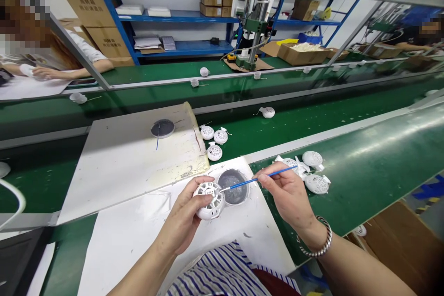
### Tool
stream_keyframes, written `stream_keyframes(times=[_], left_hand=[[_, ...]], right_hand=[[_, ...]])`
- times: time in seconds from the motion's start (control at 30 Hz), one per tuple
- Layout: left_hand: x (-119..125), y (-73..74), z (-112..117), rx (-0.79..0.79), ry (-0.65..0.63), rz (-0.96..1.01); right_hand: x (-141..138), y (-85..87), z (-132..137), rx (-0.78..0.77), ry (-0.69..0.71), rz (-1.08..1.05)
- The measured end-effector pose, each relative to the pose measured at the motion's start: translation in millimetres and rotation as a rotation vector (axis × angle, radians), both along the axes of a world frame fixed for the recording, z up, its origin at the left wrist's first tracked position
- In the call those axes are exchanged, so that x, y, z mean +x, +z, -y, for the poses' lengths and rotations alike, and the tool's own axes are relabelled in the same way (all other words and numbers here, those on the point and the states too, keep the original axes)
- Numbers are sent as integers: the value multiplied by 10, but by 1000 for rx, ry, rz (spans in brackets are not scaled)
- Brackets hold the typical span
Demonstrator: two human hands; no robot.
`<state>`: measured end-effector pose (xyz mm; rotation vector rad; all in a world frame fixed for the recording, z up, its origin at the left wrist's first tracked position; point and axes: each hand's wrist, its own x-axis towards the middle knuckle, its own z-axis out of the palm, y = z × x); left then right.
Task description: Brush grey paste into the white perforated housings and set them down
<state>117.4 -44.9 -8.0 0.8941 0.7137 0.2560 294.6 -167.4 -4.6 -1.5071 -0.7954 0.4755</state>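
Note:
My left hand point(189, 215) is closed round a white perforated round part point(210, 201), held just above a white sheet point(138, 236). My right hand point(282, 192) pinches a thin blue brush point(256, 179) whose tip touches the top of that part. Right behind the part sits a small round dish point(234, 187) with a grey smear in it. More of the same white parts lie in a cluster point(312, 173) to the right of my right hand and in another cluster point(213, 141) on the green belt behind the dish.
A grey board point(121, 162) carries a second dish point(163, 128) with a brush. A green conveyor point(312, 120) carries scattered white parts. Another person's arm point(65, 71) rests at far left. Beyond stand a press machine point(255, 27), cardboard boxes point(300, 53) and blue shelving.

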Motion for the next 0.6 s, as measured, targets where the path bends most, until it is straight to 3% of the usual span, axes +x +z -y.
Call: stream_keyframes(times=[0.1, 0.3, 0.47, 0.53, 0.6], left_hand=[[-9, -37, -9, 16, 20, 24], [-34, -51, -69, 65, 149, 23], [-11, -152, -122, 129, 214, -19], [-68, -259, -289, 268, 259, -125], [-216, -363, -610, 494, 347, -310]], right_hand=[[36, 93, 71, 55, -5, 53], [156, 248, 202, 312, -127, 164], [145, 186, 211, 295, -102, 178], [148, 120, 217, 257, -94, 202], [169, 22, 241, 188, -81, 273]])
